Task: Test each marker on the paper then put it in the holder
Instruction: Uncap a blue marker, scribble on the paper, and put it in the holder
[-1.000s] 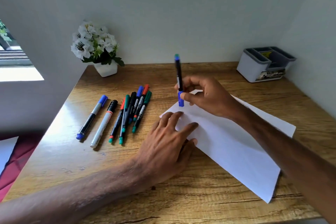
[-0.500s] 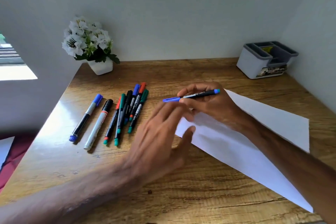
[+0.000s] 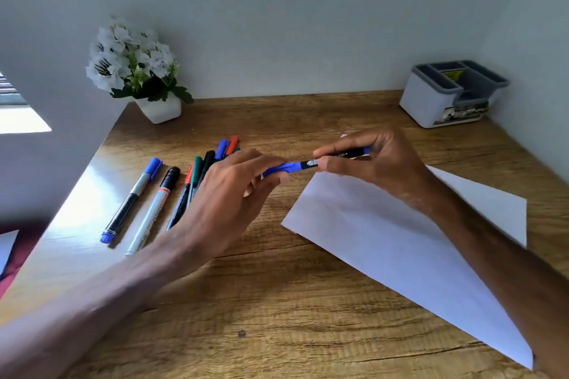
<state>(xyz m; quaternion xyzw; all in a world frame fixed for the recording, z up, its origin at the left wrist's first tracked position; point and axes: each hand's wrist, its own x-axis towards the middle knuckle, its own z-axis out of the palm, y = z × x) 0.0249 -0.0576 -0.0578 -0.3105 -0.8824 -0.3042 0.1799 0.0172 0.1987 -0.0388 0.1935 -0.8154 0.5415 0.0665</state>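
the blue marker is held almost level in the air between both hands, above the tabletop and just over the far corner of the paper. the left hand has its fingertips curled in and pinches the marker's blue cap end, while the right hand grips the black barrel between thumb and fingers, the far blue tip poking out past them. the paper lies flat and skewed on the tabletop under the right forearm. to the left, the loose markers lie side by side, partly hidden behind the left hand, with a blue-capped marker and a black-capped marker a little apart from the bunch. the holder stands in the far right corner against the wall, well apart from the hands. a flower pot sits in the far left corner.
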